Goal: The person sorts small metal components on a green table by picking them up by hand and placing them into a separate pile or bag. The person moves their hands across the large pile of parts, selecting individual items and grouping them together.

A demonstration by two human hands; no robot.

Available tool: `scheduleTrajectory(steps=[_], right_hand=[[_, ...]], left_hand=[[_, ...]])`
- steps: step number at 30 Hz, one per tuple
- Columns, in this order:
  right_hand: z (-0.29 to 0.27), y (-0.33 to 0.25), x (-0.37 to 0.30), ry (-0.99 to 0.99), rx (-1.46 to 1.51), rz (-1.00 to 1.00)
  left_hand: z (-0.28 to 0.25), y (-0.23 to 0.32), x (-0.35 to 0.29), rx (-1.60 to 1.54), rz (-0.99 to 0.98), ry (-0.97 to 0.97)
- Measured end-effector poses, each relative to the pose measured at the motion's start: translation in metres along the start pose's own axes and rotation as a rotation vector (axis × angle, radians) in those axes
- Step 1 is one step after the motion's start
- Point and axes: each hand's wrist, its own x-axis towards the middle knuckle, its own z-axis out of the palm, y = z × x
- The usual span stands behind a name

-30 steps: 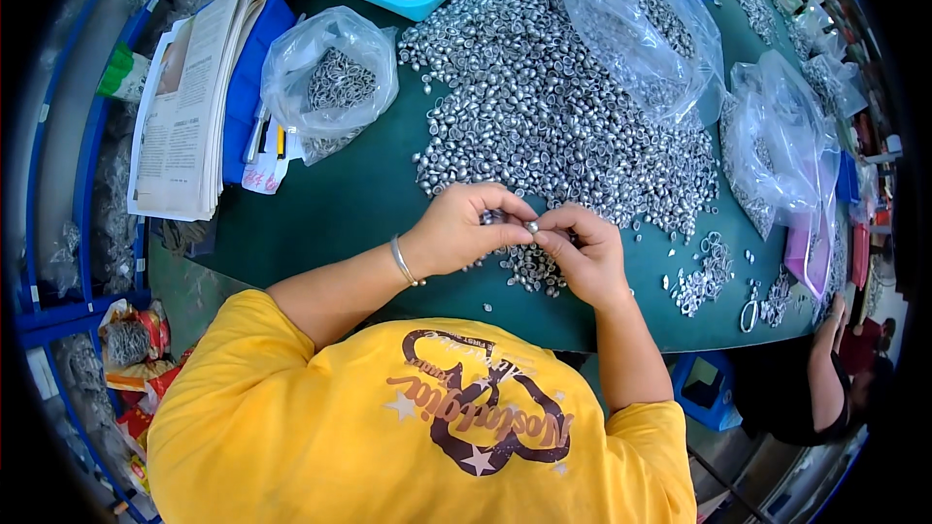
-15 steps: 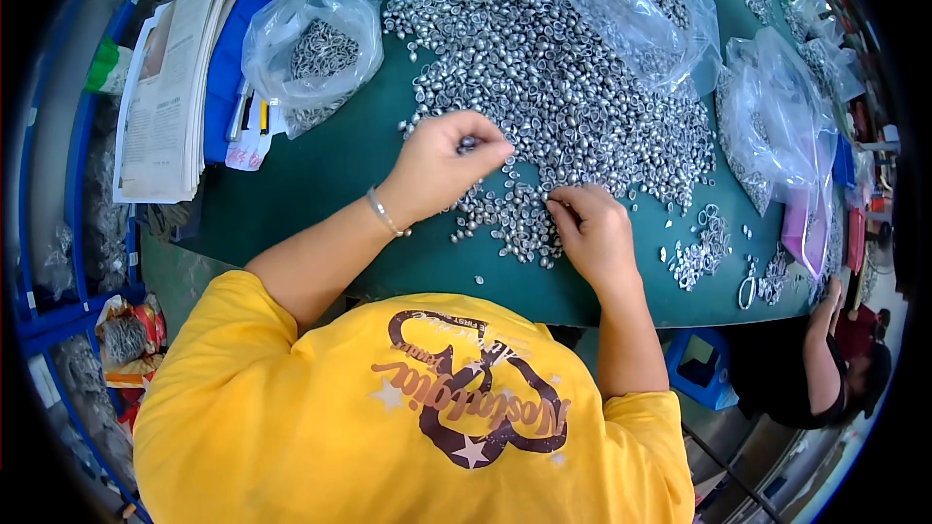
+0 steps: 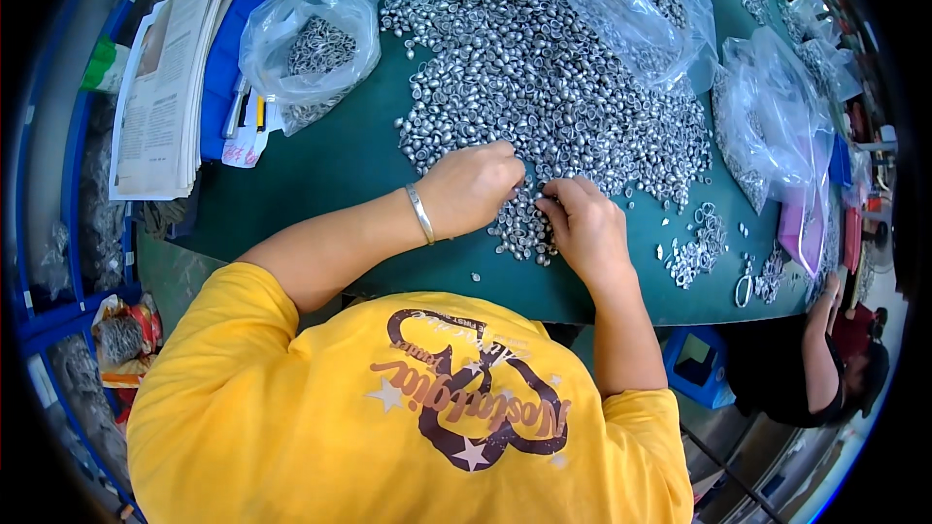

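A broad heap of small, rounded, hollow silver metal pieces (image 3: 563,102) covers the middle of the green table (image 3: 311,180). A smaller cluster of the same pieces (image 3: 522,231) spreads toward me from its front edge. My left hand (image 3: 476,186), with a bracelet (image 3: 419,213) on the wrist, is closed palm down at the left of that cluster; whatever its fingers hold is hidden. Just to the right, my right hand (image 3: 590,233) has thumb and forefinger pinched at the cluster's edge, where I cannot make out anything between them. The two hands' fingertips are close but apart.
A clear bag of metal parts (image 3: 311,44) stands left, beside stacked papers (image 3: 165,102). Another plastic bag (image 3: 641,19) lies over the heap. More bags (image 3: 777,121) and a pink tray (image 3: 802,228) lie right, near loose metal parts (image 3: 695,254). A person (image 3: 820,369) is at far right.
My left hand has moved right and downward to the cluster, turning so the silver piece seen in it before is hidden. My right hand has stayed nearly in place.
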Motion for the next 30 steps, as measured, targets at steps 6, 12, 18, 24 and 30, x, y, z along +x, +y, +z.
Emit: scheduleTrajectory(steps=[6,12,18,24,30], right_hand=[[0.0,-0.002,0.0,-0.026,-0.022,-0.014],[-0.003,-0.005,0.003,-0.061,0.034,-0.019],[0.0,-0.002,0.001,-0.005,0.285,0.048],[-0.001,0.0,-0.008,0.019,0.682,0.1],[-0.001,-0.004,-0.016,-0.06,1.335,0.184]], left_hand=[[-0.003,0.003,0.002,0.042,-0.017,-0.077],[-0.009,0.01,0.007,0.122,-0.056,-0.194],[-0.01,0.006,0.002,-0.262,-0.057,-0.029],[-0.014,0.016,-0.01,-1.197,-0.478,-0.128],[0.0,0.008,-0.024,-1.874,-0.584,-0.222]])
